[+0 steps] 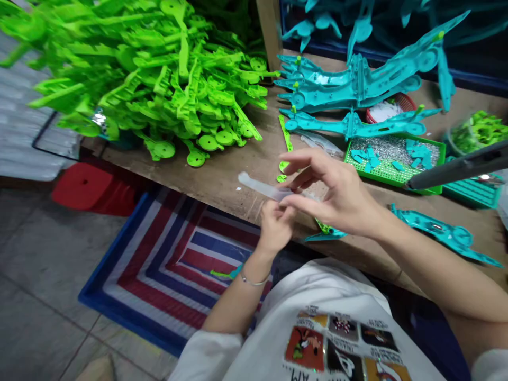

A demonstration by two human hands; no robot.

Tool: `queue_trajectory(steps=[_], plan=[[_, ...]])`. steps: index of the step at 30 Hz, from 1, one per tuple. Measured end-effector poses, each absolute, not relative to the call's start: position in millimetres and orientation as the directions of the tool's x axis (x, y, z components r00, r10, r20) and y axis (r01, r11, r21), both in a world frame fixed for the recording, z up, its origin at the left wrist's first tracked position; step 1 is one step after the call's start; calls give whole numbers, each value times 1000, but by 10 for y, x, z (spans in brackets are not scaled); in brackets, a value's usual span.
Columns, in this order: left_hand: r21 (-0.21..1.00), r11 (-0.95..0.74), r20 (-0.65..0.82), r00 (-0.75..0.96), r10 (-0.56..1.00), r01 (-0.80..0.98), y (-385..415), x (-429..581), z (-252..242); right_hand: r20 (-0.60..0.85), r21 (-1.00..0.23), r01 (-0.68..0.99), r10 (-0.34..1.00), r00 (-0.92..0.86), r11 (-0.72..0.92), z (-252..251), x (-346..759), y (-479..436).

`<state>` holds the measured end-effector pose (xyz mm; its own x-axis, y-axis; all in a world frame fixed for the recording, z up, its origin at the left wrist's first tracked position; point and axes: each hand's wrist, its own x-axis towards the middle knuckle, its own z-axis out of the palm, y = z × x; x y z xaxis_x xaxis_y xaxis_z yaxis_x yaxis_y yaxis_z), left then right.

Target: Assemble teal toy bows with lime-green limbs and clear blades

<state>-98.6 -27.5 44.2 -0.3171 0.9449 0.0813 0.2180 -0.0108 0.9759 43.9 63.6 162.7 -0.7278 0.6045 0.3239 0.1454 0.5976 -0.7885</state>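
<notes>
A translucent whitish plastic piece [260, 186] points out to the left above the table's front edge. Its right end is between the fingers of my left hand [275, 225], which are closed on it. My right hand [331, 190] is just above and to the right, fingers curved, with thumb and forefinger apart around the same end of the piece; whether it touches the piece is not clear. Behind the hands lie a slim lime-green part [285, 133] and more clear pieces [323, 143]. A teal part with green bits [326, 233] is partly hidden under my right wrist.
A large heap of lime-green parts [190, 90] covers the left of the table [222, 185]. Teal assemblies [357, 124] lie at the back right. A green tray [434, 185] holds screws and teal bits. A grey tool [456, 166] juts in from the right.
</notes>
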Motion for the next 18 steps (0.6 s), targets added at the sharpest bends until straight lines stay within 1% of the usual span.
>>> queue_trajectory(steps=[2,3,4,5,7,9,12,18], plan=[[996,76,-86,-334,939,-41,-315,-1092,446,241,-841,225,713,-658,492,1451,617,699],[977,139,-186,-321,929,-162,-332,-1130,434,178,-852,289,760,-625,437,1338,724,716],[946,202,-274,-292,916,-251,-346,-1151,415,110,-849,361,797,-594,386,1219,832,716],[921,253,-333,-260,907,-295,-358,-1152,391,39,-839,424,815,-579,342,1100,933,699],[896,304,-381,-210,900,-322,-371,-1102,336,-62,-812,509,825,-562,286,887,1092,621],[895,310,-380,-181,907,-322,-375,-1014,287,-104,-794,543,820,-562,271,729,1182,518],[899,313,-375,-169,911,-307,-367,-913,234,-100,-785,548,814,-572,289,601,1216,400],[898,321,-384,-179,906,-300,-339,-948,189,-61,-804,483,759,-648,347,553,1199,371]])
